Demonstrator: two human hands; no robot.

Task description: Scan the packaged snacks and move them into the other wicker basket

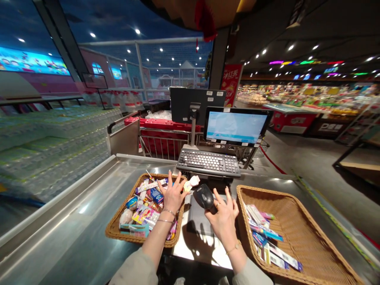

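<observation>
My left hand point(173, 194) is above the right side of a wicker basket point(111, 229), its fingers spread. A small pale pink and yellow packet point(191, 183) shows between its thumb and index finger; its exact kind is unclear. In my right hand point(225, 217) is a black handheld barcode scanner point(203, 196), gripped by the handle with some fingers raised. The scanner's head is tilted toward the packet, a little apart from it. Below the left hand, the basket is full of small packaged goods, among them a blue box point(156, 195) and a colourful pouch point(145, 215).
A second wicker basket point(299, 213) on the right has several slim boxes point(280, 257) along its left side. Behind the hands stand a keyboard point(209, 161) and a lit monitor point(234, 127). The steel counter point(74, 237) has a raised left edge. Shopping carts point(163, 138) stand beyond.
</observation>
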